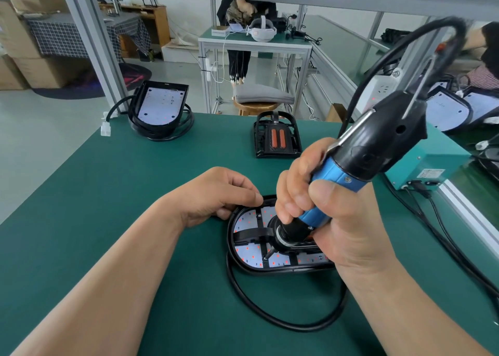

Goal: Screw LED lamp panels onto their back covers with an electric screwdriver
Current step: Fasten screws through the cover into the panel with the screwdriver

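- My right hand (324, 204) is wrapped around the blue barrel of the electric screwdriver (351, 164). The tool is tilted, with its bit down on the LED panel (249, 253) in the lower centre of the frame.
- My left hand (216, 193) grips the upper left rim of the back cover (229, 234) with curled fingers.
- The panel lies inside that cover on the green worktop (121, 193), and a black cable (270, 318) loops below it.
- A second lamp (159, 104) sits upper left, and a black frame (276, 138) upper centre.

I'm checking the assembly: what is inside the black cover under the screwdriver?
A white LED panel dotted red, crossed by black ribs, the screwdriver bit on it. The right hand covers its right part and whatever lies there.
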Motion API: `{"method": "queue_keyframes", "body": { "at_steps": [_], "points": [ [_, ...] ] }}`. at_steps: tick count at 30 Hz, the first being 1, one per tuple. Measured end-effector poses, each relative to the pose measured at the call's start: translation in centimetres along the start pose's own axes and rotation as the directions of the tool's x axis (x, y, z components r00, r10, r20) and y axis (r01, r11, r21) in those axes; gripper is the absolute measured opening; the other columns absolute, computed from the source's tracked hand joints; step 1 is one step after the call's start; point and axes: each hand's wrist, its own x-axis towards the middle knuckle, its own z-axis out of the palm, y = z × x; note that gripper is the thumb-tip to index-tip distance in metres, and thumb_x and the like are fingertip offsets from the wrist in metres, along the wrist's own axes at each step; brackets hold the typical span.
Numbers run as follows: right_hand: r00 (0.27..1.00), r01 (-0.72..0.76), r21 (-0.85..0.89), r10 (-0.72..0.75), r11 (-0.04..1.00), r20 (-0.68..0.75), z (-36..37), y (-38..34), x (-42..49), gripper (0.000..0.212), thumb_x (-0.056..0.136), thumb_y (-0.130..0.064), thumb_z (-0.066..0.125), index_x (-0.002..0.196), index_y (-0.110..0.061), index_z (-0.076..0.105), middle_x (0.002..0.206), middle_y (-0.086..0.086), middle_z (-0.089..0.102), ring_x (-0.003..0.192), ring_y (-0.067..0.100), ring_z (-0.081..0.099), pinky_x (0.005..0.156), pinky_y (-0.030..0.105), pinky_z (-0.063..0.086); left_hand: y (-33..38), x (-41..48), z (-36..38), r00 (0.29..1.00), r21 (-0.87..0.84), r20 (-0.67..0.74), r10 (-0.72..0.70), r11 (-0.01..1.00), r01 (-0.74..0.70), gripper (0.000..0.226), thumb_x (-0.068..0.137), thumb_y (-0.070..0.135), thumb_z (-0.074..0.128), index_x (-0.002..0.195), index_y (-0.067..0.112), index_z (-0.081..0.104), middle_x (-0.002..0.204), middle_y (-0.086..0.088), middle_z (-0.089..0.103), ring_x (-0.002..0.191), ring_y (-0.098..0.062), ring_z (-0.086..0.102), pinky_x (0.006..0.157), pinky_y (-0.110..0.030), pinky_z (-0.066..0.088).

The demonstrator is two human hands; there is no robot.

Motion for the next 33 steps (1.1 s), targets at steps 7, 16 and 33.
{"method": "queue_keyframes", "body": {
  "at_steps": [7, 16, 33],
  "points": [
    [0.993, 0.043, 0.096, -0.032, 0.994, -0.115, -0.8, 0.1, 0.1, 0.031, 0.079, -0.011, 0.07, 0.109, -0.016, 0.065, 0.066, -0.003, 0.049, 0.062, 0.017, 0.046, 0.062, 0.032, 0.047, -0.1, -0.1, 0.0, 1.0, 0.041, -0.017, 0.004, 0.999, -0.003, 0.007, 0.09, 0.01, 0.081, 0.083, 0.012, 0.079, 0.064, 0.003, 0.059, 0.053, -0.006, 0.043, 0.045, -0.019, 0.029],
    [0.864, 0.195, 0.169, -0.088, 0.966, -0.496, -3.5, -0.9, 0.5, 0.015, 0.098, -0.018, 0.05, 0.11, -0.016, 0.058, 0.075, -0.003, 0.048, 0.069, 0.014, 0.045, 0.07, 0.027, 0.048, 0.0, 0.2, 0.0, 1.0, -0.267, -0.019, 0.016, 0.963, -0.02, 0.018, 0.1, -0.002, 0.061, 0.104, -0.002, 0.079, 0.08, -0.007, 0.06, 0.059, -0.008, 0.04, 0.046, -0.015, 0.029],
    [0.669, 0.29, 0.119, -0.112, 0.95, -0.735, -6.9, -1.2, 0.7, 0.016, 0.105, -0.025, 0.066, 0.114, -0.018, 0.054, 0.086, 0.0, 0.056, 0.081, 0.017, 0.055, 0.092, 0.037, 0.051, 0.2, 0.7, 0.8, 0.98, -0.329, -0.04, 0.196, 0.923, -0.198, 0.018, 0.085, 0.016, 0.079, 0.102, 0.009, 0.083, 0.088, -0.01, 0.073, 0.058, -0.008, 0.035, 0.048, -0.014, 0.03]
  ]
}}
